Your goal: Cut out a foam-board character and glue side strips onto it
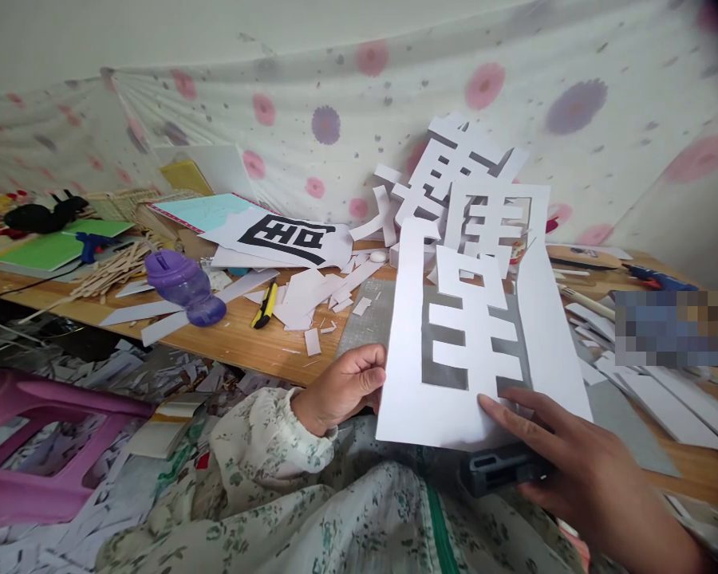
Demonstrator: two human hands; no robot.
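A white sheet with a character-shaped cut-out is held up over the table's front edge. My left hand pinches its left edge between thumb and fingers. Across the bottom of the sheet lie the fingers of my right hand, which also holds a dark-handled tool beneath the paper; the tool's tip is hidden. Behind the sheet, more white cut-out characters lean against the curtain. A paper with a black printed character lies to the left, at the back.
A purple bottle and a yellow cutter stand and lie on the wooden table. Paper scraps surround a grey mat. White strips and a blue glue gun are at right. A pink stool is at lower left.
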